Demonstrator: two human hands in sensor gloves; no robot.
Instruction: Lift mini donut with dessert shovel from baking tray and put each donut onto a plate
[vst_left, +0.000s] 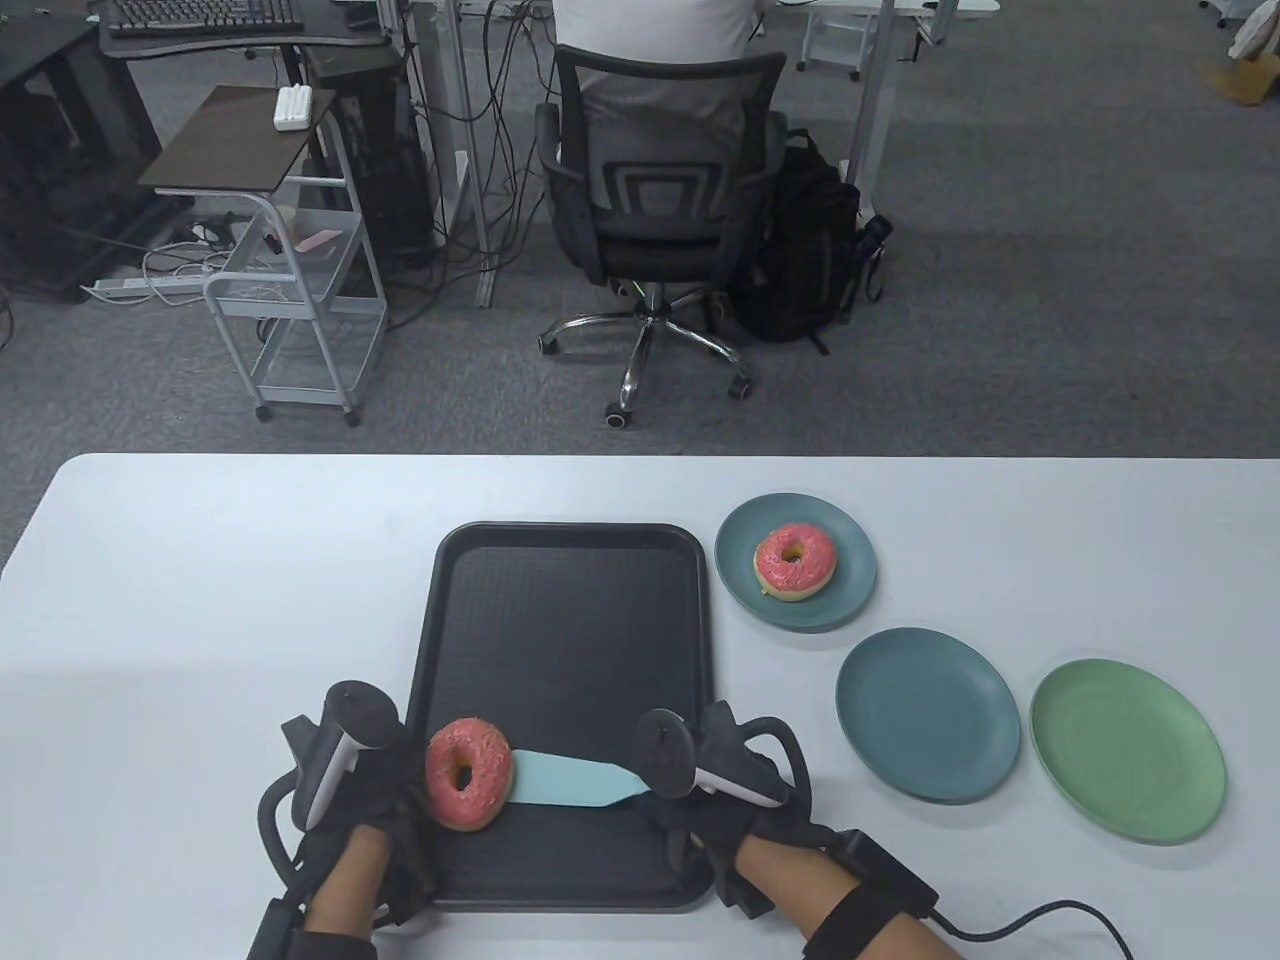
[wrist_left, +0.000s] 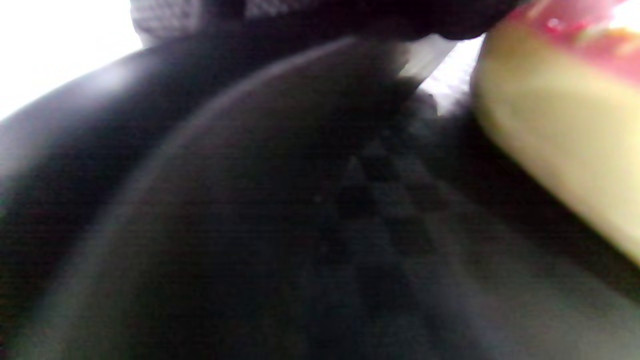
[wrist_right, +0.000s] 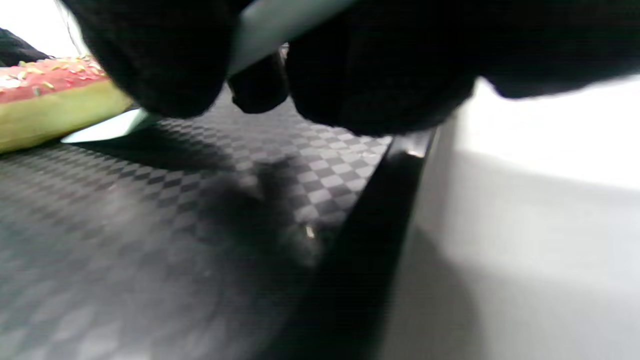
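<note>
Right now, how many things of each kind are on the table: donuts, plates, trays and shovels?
Donuts: 2, one on the tray, one plated
Plates: 3
Baking tray: 1
Dessert shovel: 1
Total: 7

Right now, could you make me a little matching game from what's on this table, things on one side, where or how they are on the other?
Things:
1. far teal plate
2. green plate
3. dessert shovel
4. black baking tray

States:
A. blade tip under a tilted donut
B. holds a pink donut
C. left of all plates
D. bare, farthest right

Pairs: 1-B, 2-D, 3-A, 4-C
</note>
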